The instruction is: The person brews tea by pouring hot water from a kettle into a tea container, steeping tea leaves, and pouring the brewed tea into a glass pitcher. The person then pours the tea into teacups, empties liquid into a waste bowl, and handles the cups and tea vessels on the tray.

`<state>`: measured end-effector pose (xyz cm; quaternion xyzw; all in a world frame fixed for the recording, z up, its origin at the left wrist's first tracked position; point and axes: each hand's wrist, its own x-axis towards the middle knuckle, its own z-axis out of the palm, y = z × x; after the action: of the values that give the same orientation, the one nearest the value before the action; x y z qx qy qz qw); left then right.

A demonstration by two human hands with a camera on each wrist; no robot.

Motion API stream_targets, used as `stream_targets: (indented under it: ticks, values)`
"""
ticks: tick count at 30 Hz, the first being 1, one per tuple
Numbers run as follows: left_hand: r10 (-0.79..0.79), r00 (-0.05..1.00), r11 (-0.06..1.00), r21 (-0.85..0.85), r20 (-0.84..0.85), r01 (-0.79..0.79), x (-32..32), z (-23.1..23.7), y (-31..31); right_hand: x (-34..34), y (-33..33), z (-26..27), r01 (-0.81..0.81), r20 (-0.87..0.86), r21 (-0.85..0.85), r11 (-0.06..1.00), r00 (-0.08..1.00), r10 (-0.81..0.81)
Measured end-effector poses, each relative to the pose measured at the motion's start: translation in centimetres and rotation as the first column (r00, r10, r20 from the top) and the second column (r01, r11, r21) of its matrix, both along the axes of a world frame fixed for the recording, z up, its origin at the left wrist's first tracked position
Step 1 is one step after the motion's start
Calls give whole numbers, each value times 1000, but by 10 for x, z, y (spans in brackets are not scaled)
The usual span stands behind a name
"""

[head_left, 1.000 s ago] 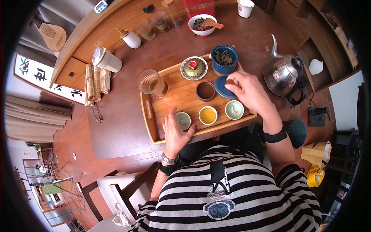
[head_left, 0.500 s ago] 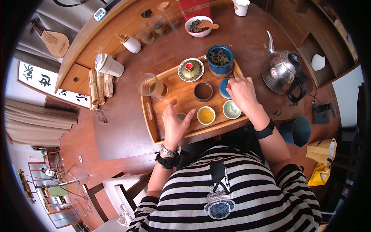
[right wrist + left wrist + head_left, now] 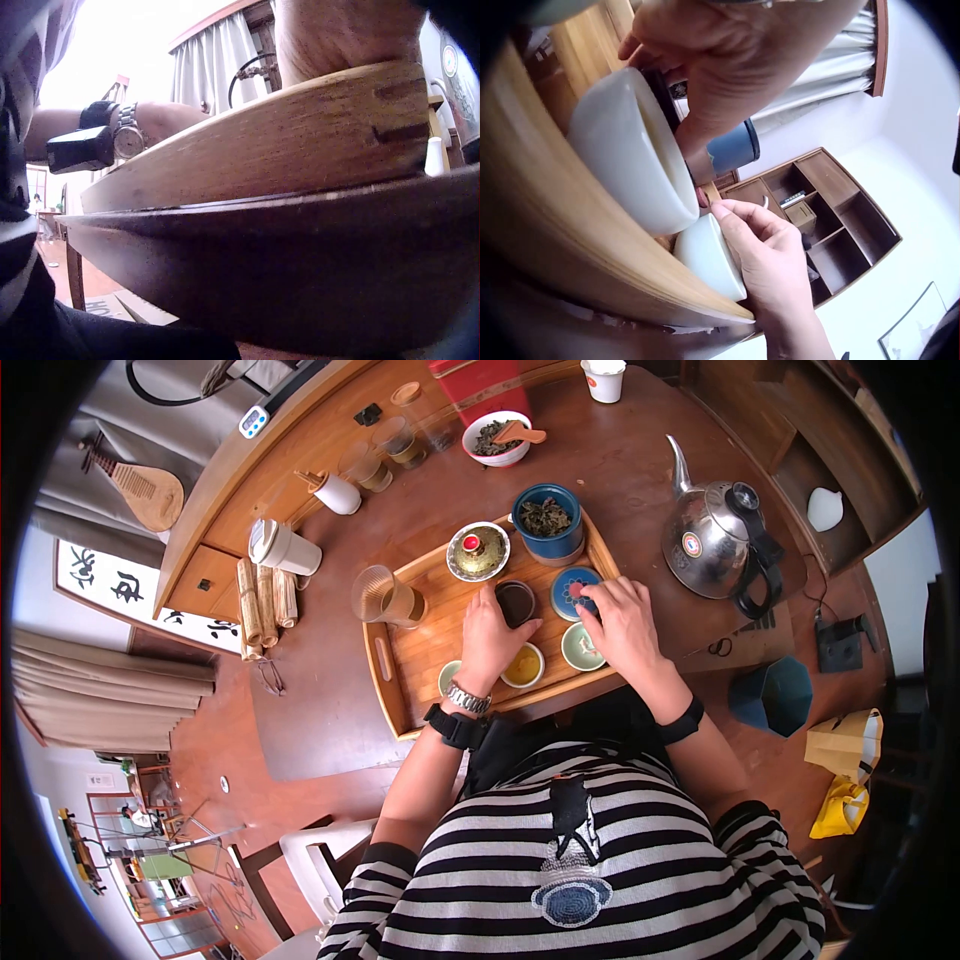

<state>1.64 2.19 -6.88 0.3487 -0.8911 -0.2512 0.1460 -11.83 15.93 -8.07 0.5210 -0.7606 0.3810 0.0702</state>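
Observation:
In the head view, the left hand [image 3: 487,643] has its thumb and fingers around a dark cup [image 3: 516,603] standing on the wooden tray [image 3: 388,700]. The right hand [image 3: 625,632] pinches the red knob of the blue lid [image 3: 562,603], which lies on the tray below the blue pot [image 3: 553,548] of leaves. Nearer the body are a cup of yellow liquid [image 3: 523,666] and two pale green cups, one partly behind the left wrist. The left wrist view shows the right fingertips at the knob, beyond a pale cup [image 3: 709,259]. In the right wrist view the tray's side [image 3: 262,150] hides the lid.
A gold-green lidded bowl [image 3: 485,560] and a ribbed glass [image 3: 385,600] stand on the tray. Right of it is a metal kettle [image 3: 705,550]. Behind are a white bowl of leaves [image 3: 490,458], glasses and a red box [image 3: 490,390]; bamboo rolls [image 3: 258,610] lie left.
The left hand has moved from the left green cup rightward and up to the dark cup and taken hold of it. The blue lid, tilted earlier, now lies flat; the right hand still holds its knob.

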Motion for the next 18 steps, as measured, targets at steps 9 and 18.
stream_targets:
  ticks: [9, 18]
  values:
    - [47, 991, 999, 12, -122, -46, 1, 6, 2, 0, 4, -4, -8, -37, -59, 998, 999, 6]
    - [12, 979, 1000, 13, -205, -10, -7, 61, 3, 0, 4, -3, -10, -36, -53, 999, 999, 9]
